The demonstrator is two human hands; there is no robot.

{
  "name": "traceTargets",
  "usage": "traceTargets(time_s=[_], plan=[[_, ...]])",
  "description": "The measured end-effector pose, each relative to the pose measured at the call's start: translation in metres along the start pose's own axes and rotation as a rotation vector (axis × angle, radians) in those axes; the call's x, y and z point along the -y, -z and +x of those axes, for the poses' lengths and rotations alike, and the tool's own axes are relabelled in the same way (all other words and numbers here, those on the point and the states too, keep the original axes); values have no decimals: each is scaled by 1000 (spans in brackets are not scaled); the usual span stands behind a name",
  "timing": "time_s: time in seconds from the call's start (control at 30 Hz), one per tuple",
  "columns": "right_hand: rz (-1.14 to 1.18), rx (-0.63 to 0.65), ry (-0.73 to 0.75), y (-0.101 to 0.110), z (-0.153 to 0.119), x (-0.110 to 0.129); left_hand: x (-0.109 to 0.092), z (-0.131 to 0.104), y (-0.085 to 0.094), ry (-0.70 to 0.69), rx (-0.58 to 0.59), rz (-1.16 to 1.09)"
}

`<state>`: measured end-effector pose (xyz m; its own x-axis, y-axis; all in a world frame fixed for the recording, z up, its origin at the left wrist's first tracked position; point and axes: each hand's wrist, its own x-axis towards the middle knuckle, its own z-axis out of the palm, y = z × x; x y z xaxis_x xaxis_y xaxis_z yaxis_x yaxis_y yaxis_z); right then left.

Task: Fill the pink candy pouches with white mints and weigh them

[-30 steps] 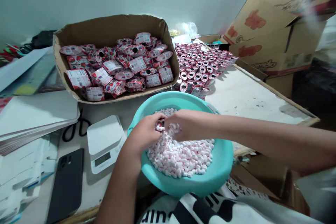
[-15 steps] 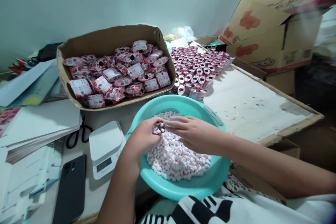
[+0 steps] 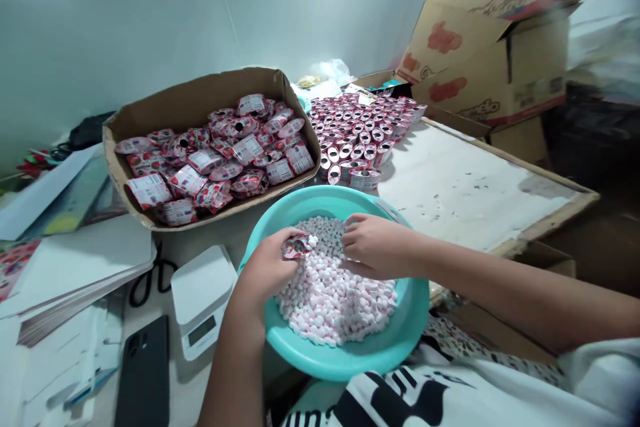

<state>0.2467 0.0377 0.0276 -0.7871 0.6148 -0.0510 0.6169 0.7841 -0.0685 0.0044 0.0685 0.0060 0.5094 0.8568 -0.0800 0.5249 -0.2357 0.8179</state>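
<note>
My left hand (image 3: 270, 267) is closed around a small red and white printed candy packet (image 3: 294, 248), low over the left side of a turquoise basin (image 3: 350, 363). The packet's round hole faces up, and a few white pieces sit at its right edge. Small white and pale pink candies (image 3: 340, 310) cover the basin's bottom. On the right side of the basin, my right hand (image 3: 377, 247) hovers over the candies, apart from the packet. Its fingers are curled in, and whatever they hold is hidden.
Behind the basin stands a cardboard box (image 3: 123, 167) of similar packets. Packets with holes (image 3: 357, 140) stand in rows to its right. At left lie a white scale (image 3: 200, 287), a phone (image 3: 144, 370), black scissors (image 3: 150, 280) and stacked white sheets (image 3: 75, 267). Cartons (image 3: 480, 73) rise at back right.
My right hand has drawn away from the packet to the right, and its fingers have curled. My left hand still holds the packet, whose hole now shows. The whole view has shifted slightly.
</note>
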Motion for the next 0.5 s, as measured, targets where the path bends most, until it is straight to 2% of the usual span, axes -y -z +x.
traceTargets(time_s=[0.17,0.23,0.37,0.5], plan=[[-69,-174,113,0,6,6,-1,0,-1,-50,4,-21],[-74,-163,101,-3,9,8,0,-1,-1,-39,-5,-9],[-85,-60,-20,-1,2,7,1,1,-2,-25,-11,12],[-85,-166,-43,7,-3,12,-3,4,-4,-33,-42,-1]])
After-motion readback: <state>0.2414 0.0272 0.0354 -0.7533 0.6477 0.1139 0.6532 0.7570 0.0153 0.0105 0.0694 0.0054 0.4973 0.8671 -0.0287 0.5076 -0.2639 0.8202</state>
